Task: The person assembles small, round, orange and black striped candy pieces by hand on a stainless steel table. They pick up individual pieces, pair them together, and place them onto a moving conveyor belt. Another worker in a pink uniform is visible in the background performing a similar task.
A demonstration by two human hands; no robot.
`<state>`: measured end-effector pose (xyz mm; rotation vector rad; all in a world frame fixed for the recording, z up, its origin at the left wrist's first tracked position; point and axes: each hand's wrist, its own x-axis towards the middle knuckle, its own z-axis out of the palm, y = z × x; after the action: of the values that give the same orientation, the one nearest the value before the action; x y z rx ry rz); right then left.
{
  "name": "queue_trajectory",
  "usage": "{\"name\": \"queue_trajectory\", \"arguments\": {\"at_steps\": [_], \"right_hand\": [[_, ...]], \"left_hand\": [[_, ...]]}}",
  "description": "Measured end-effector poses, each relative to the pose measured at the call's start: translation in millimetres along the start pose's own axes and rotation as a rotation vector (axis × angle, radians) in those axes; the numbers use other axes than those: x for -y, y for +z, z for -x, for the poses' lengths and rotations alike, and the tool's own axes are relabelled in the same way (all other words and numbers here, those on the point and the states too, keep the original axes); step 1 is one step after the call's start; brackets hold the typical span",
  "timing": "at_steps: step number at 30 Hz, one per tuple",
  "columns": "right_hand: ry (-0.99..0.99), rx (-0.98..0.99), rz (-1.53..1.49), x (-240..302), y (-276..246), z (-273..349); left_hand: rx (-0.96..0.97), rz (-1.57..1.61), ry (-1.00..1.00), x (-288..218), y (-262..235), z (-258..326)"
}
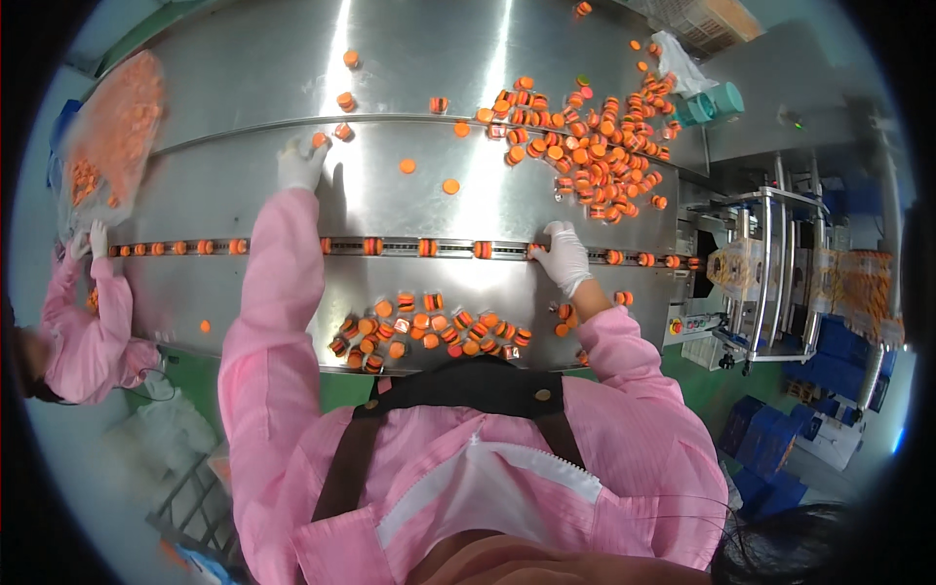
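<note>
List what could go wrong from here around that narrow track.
1. The left sleeve crosses over the narrow track, so it might brush one of the lined-up orange pieces askew.
2. The right hand has its fingertips right at the track, beside a piece; a slip could knock that piece out of line.
3. The left hand is at a loose piece with a second piece close by, which it might bump away.

On the table point(244, 97), a row of pieces point(427, 248) lies in a channel point(455, 249) running rightward to a machine point(770, 278), with a heap point(600, 164) beyond the channel at right, a cluster point(431, 340) on its near side, and a bag point(117, 127) at far left, before a co-worker point(93, 312).
</note>
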<state>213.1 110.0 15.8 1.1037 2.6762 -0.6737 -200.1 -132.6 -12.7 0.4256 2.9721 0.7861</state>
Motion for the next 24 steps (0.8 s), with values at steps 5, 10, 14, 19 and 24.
{"name": "queue_trajectory", "arguments": {"at_steps": [5, 10, 14, 19, 24], "right_hand": [[-0.130, -0.184, -0.243, 18.7, -13.5, -30.6], [-0.167, -0.262, -0.156, 63.5, -28.3, -91.7], [-0.098, -0.096, 0.063, 79.6, -23.5, -127.5], [-0.196, -0.204, -0.175, 55.4, 9.4, -125.3], [-0.258, 0.054, -0.622, 64.6, -4.3, -44.5]], "left_hand": [[0.140, 0.111, -0.044, 9.6, 27.8, -32.5], [0.254, 0.035, 0.070, -14.8, 16.8, -21.6], [0.310, 0.062, 0.051, -16.8, 3.4, 1.6], [0.356, 0.485, -0.042, 2.6, -43.6, 85.6], [0.329, 0.518, -0.157, 53.5, -56.3, 174.1]]}}
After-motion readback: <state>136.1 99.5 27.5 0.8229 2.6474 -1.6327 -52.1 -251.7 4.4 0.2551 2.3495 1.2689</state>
